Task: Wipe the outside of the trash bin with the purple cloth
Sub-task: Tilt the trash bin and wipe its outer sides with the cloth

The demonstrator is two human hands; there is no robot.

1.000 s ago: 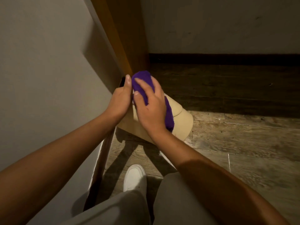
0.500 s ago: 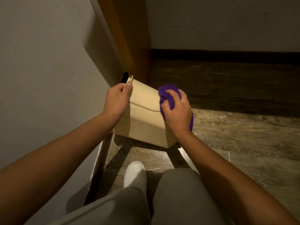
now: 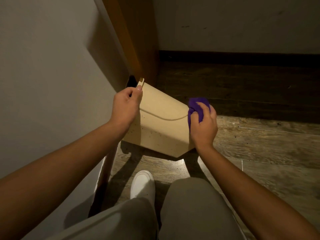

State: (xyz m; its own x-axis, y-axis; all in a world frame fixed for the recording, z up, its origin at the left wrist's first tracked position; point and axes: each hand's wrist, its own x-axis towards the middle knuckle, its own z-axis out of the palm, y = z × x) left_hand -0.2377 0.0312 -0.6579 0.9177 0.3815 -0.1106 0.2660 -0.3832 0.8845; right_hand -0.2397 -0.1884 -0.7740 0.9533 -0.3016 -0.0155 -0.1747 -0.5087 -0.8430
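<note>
While the left hand (image 3: 125, 108) grips the upper left edge of the beige trash bin (image 3: 161, 122), the right hand (image 3: 205, 126) clutches the bunched purple cloth (image 3: 196, 108) against its right side. Bin rests on wooden floor (image 3: 259, 144), beside a grey wall (image 3: 52, 75).

No readable text in view.

The beige trash bin (image 3: 161, 122) carried no legible label, brand, number or sign on its visible side, only dark specks and a curved seam; the purple cloth (image 3: 197, 108) showed no tag or print either.
</note>
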